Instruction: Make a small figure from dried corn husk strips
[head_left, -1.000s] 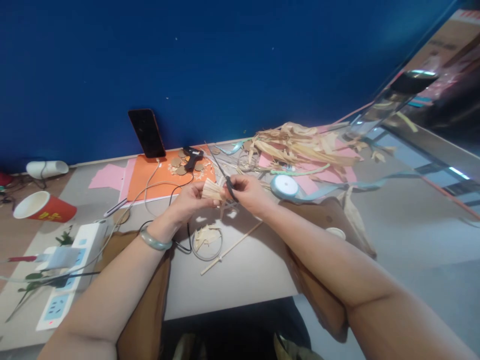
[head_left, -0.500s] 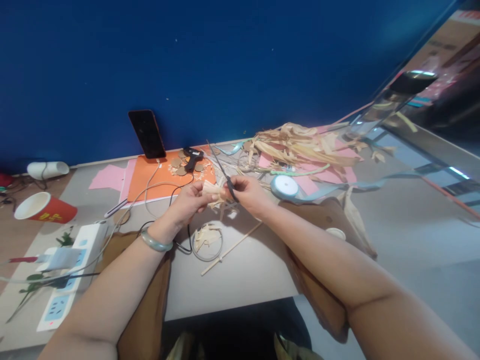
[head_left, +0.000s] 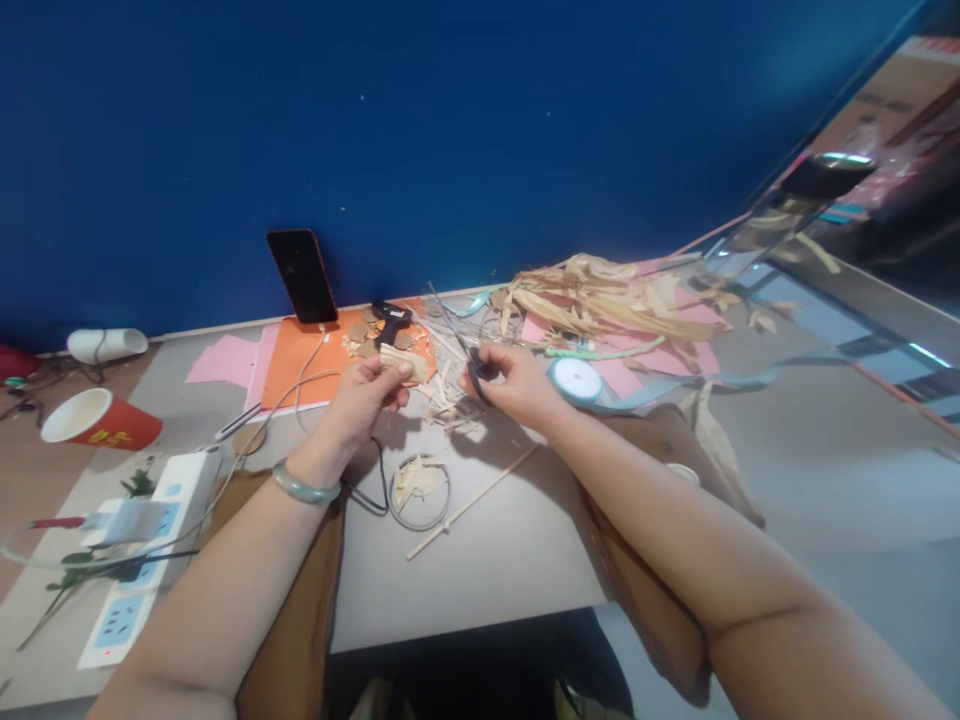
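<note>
My left hand (head_left: 367, 395) pinches a pale, folded piece of dried husk (head_left: 405, 362) between thumb and fingers. Opposite it, my right hand (head_left: 506, 380) is closed around the dark handles of a pair of scissors (head_left: 451, 318), whose blades point up and away to the left. A gap separates the scissors from the held husk. Below and between the hands lie small husk scraps (head_left: 448, 405). Nearer to me, a wire ring (head_left: 420, 492) has more pale husk pieces inside it, and a thin wooden stick (head_left: 472, 503) slants beside it.
A black glue gun (head_left: 391, 322) rests on orange paper (head_left: 300, 352), near a propped phone (head_left: 302, 275). A heap of dried husks (head_left: 600, 295) and a ribbon spool (head_left: 576, 380) are at the right. A power strip (head_left: 150, 560) and a tilted red paper cup (head_left: 105, 420) are at the left.
My hands have moved apart: the left one has gone left with the husk piece, the right one slightly right with the scissors. Husk scraps between them are now uncovered.
</note>
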